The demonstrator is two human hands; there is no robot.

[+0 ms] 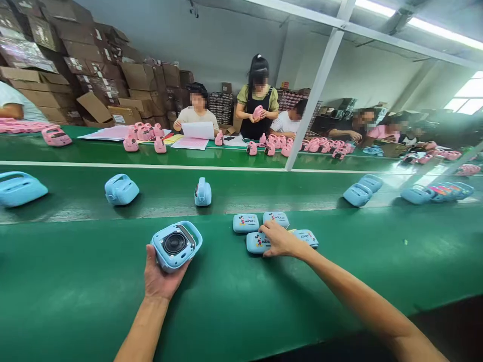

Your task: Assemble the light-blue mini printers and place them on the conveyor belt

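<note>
My left hand (163, 281) grips a light blue portable speaker (166, 259) with a loop handle, raised above the green table. Its front is uncovered, showing a round black driver (174, 243). To the right, my right hand (281, 240) has its fingers closed around the right end of a blue Mickey-printed speaker cover (255, 243); the covered end is hidden. Near it lie another printed cover (245, 222), one behind the fingers (276, 218), and one partly under my wrist (307, 237).
Blue speakers (203, 193) stand spaced along the belt (166, 201) beyond the green table (94, 301). Across it, several co-workers handle pink speakers (131, 142) and papers (198, 130). A white post (315, 90) rises at centre right; cardboard boxes (86, 65) are stacked behind.
</note>
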